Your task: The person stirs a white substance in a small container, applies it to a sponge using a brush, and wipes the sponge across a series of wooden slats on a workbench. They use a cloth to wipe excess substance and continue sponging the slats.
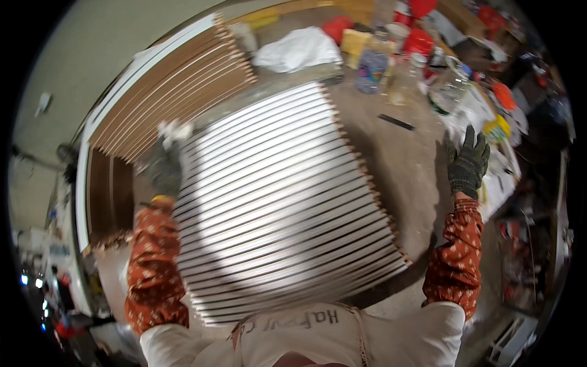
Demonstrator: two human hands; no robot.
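Note:
Before me lies a staggered row of overlapping glossy white panels point(269, 196), their brown edges showing along the right side. At its left edge is my left hand point(164, 171) in a dark grey-green glove, closed on a crumpled white rag point(175, 131). Motion blurs that hand, so its separate fingers are hard to make out. My right hand point(468, 161), gloved alike, is well off to the right of the panels. Its fingers are spread and it holds nothing, beside crumpled white plastic point(498, 177).
Overlapping brown panels point(177, 85) stand at the far left. Plastic bottles point(373, 68), a white bag point(299, 50), red items and a large clear jar point(449, 92) crowd the back. A short black strip point(396, 122) lies on the brown tabletop point(403, 165).

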